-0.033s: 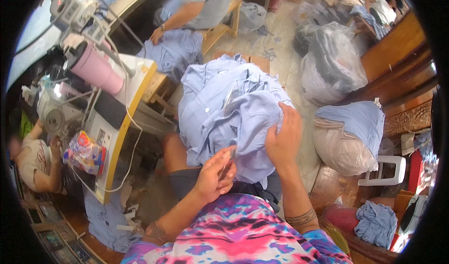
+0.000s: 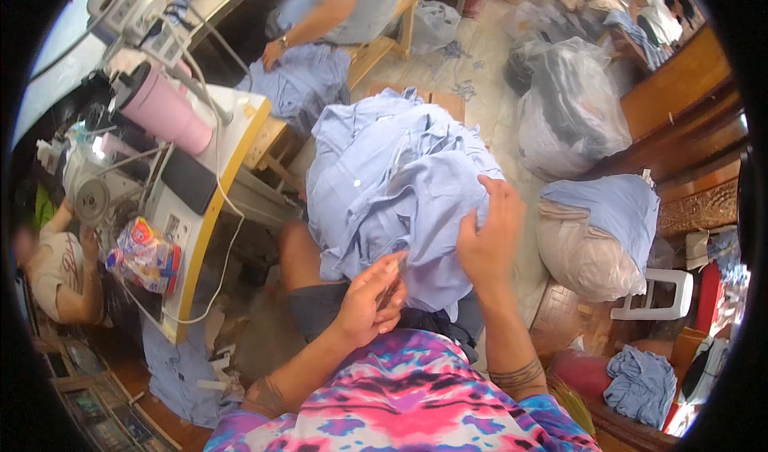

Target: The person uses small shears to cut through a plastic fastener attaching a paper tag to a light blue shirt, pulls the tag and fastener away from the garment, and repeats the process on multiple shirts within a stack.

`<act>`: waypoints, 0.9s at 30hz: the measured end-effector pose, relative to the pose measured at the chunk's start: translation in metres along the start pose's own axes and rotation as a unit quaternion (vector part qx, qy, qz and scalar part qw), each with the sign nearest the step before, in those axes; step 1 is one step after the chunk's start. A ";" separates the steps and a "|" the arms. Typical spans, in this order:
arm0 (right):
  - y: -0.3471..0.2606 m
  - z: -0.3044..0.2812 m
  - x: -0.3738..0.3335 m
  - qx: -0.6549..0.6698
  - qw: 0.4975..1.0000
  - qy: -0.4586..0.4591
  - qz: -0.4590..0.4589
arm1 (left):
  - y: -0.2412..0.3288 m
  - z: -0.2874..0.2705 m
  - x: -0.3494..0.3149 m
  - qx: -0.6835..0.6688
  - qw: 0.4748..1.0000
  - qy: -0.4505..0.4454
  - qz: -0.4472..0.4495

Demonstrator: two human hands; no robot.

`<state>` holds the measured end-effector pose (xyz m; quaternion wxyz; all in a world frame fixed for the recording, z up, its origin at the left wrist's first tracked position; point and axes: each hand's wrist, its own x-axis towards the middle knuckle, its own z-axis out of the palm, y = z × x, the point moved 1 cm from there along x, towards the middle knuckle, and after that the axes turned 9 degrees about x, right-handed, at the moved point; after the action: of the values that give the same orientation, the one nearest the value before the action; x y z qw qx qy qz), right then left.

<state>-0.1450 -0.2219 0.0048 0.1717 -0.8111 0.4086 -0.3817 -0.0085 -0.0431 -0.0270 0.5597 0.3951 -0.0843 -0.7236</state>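
Observation:
A large bundle of light blue cloth garments (image 2: 384, 164) with a small white button lies heaped before my lap. My left hand (image 2: 372, 300) is closed in a pinch at the bundle's near edge. Between its fingertips shows a small, thin, dark and shiny thing, too little visible to name. My right hand (image 2: 490, 236) rests on the right side of the bundle, its fingers stretched out along the cloth and slightly blurred.
On the left, a table (image 2: 232, 160) with a yellow edge bears a pink tumbler (image 2: 172, 112), a dark phone (image 2: 188, 182) and a cable. Two people work nearby, at left and far ahead. At right stand stuffed plastic bags (image 2: 568, 116) and a white stool (image 2: 668, 292).
My right hand has shifted very slightly on the cloth. The whole view has moved a little; the left hand keeps its pinch.

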 end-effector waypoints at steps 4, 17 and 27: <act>-0.028 -0.010 0.039 0.049 0.992 -0.065 -0.094 | -0.011 0.002 -0.001 0.007 1.000 -0.004 -0.013; -0.002 0.043 0.141 0.077 0.826 -0.546 -0.120 | 0.021 0.007 -0.001 0.166 0.983 -0.073 -0.004; -0.014 -0.074 0.171 0.193 0.965 -0.174 0.045 | 0.063 0.056 0.031 0.133 0.975 -0.156 0.081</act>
<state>-0.1298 -0.3463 0.1434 0.4103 -0.7974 0.3271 -0.2981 -0.0003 -0.1110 0.0313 0.5391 0.3397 -0.2977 -0.7108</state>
